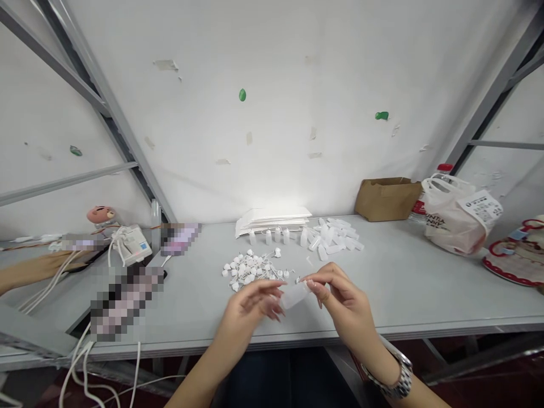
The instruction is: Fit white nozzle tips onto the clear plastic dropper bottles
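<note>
A small translucent plastic bottle point(293, 296) is held tilted above the front of the table. My right hand point(346, 303) pinches its neck end between thumb and forefinger; whether a cap sits there is hidden by the fingers. Around the base end curl the fingers of my left hand point(250, 309), somewhat blurred. Just beyond my hands lies a loose heap of small white caps point(250, 267), some with thin stems. Behind them several capped bottles point(278, 236) stand upright in a row. To their right is a pile of translucent bottles point(335, 233), mostly lying down.
White flat packets point(274, 220) are stacked against the wall. At right stand a brown cardboard box point(386, 199) and a white plastic bag point(450, 218). White cables point(87, 362), a pixelated phone-like object point(127, 303) and another person's arm point(34, 271) are at left.
</note>
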The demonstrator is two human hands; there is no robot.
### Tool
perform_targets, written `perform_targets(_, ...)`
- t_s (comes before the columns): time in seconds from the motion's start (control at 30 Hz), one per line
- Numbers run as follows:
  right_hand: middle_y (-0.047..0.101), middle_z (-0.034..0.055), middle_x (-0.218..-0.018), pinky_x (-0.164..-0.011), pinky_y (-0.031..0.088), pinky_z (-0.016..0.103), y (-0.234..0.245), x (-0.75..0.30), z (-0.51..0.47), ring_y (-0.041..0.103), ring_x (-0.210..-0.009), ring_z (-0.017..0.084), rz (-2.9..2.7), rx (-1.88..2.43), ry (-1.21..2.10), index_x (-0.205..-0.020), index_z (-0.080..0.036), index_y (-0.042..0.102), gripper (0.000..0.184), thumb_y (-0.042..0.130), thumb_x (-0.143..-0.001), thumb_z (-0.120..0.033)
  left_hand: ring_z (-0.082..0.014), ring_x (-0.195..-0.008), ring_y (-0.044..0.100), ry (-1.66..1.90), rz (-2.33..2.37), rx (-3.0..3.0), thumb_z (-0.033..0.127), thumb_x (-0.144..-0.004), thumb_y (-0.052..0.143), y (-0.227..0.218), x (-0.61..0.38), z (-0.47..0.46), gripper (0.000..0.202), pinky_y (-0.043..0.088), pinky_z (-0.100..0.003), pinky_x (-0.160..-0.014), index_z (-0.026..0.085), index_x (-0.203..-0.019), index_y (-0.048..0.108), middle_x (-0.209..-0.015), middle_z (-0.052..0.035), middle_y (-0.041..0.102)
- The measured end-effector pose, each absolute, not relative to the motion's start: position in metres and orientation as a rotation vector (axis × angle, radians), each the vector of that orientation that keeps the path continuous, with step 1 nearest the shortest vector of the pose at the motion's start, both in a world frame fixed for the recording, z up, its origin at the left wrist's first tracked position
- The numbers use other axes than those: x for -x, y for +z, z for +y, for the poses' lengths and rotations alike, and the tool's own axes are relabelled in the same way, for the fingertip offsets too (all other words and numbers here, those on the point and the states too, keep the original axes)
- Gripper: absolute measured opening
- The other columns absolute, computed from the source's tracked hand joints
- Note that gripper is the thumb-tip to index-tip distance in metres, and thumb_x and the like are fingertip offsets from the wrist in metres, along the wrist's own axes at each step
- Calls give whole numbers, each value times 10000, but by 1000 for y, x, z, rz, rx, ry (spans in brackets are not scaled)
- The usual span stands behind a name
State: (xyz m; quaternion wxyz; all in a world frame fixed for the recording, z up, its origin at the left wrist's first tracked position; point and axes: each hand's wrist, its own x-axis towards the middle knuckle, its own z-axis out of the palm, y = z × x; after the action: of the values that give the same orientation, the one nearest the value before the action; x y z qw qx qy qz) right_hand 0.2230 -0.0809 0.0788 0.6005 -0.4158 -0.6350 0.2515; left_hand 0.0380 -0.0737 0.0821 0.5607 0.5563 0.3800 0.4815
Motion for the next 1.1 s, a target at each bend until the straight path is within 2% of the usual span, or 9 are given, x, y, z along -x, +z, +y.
perform_targets(0.03, 542, 12, -683, -551, 450, 289, 78, -222, -81, 506, -601, 140, -1498, 950, 574, -815, -230, 689, 126, 576, -845, -276, -189, -640, 619, 1045, 846, -1267, 390, -698, 696, 83, -41, -76, 340, 519, -302, -549, 190, -972, 706, -754, -65, 664)
perform_targets(0.13, 558, 20, -710, -552, 460, 292, 76, -220, -82, 523, -629, 149, -1554, 903, 570, -858, -240, 691, 126, 567, -850, -257, -171, -625, 619, 927, 801, -1194, 351, -710, 690, 83, -48, -80, 273, 531, -289, -537, 151, -893, 722, -757, -79, 678)
perform_targets(0.33, 542, 16, -732, -527, 455, 270, 72, -216, -85, 506, -602, 127, -1521, 859, 689, -878, -243, 693, 119, 581, -841, -256, -158, -568, 636, 967, 872, -1136, 312, -686, 716, 81, -48, -82, 221, 537, -284, -591, 136, -819, 733, -622, -53, 684)
perform_targets(0.57, 510, 9, -711, -470, 436, 243, 71, -208, -84, 482, -566, 111, -1387, 833, 919, -832, -205, 685, 138, 639, -792, -328, -153, -557, 628, 1043, 896, -1050, 299, -645, 748, 78, -56, -88, 197, 527, -270, -570, 148, -771, 739, -594, -42, 685)
perform_targets(0.7, 519, 9, -754, -565, 489, 269, 72, -206, -84, 522, -632, 128, -1402, 804, 986, -868, -205, 641, 178, 641, -786, -363, -141, -518, 603, 1059, 870, -997, 307, -619, 766, 77, -59, -88, 228, 517, -271, -557, 140, -771, 734, -552, -24, 656)
perform_targets(0.8, 501, 5, -795, -681, 493, 315, 70, -209, -85, 526, -688, 139, -1492, 825, 813, -1019, -239, 595, 214, 619, -816, -302, -125, -535, 596, 1078, 838, -947, 320, -634, 760, 77, -61, -88, 247, 507, -252, -569, 142, -804, 732, -566, -12, 641)
perform_targets(0.87, 485, 2, -806, -700, 473, 330, 68, -211, -86, 511, -699, 144, -1521, 834, 616, -1098, -258, 543, 277, 605, -829, -238, -117, -554, 596, 1087, 829, -915, 313, -637, 762, 77, -62, -88, 244, 500, -238, -579, 147, -813, 731, -585, -9, 639)
perform_targets(1.0, 464, 6, -808, -668, 430, 321, 66, -212, -92, 478, -712, 151, -1546, 832, 260, -1044, -240, 524, 272, 598, -814, -113, -101, -558, 581, 1103, 819, -872, 272, -615, 782, 76, -64, -88, 233, 487, -223, -580, 147, -803, 727, -618, -7, 647)
perform_targets(1.1, 457, 20, -837, -673, 425, 327, 67, -208, -96, 479, -723, 154, -1604, 824, 134, -1039, -216, 522, 297, 588, -799, -52, -94, -558, 569, 1107, 809, -862, 230, -610, 783, 76, -64, -88, 212, 483, -221, -587, 144, -794, 721, -634, -8, 654)
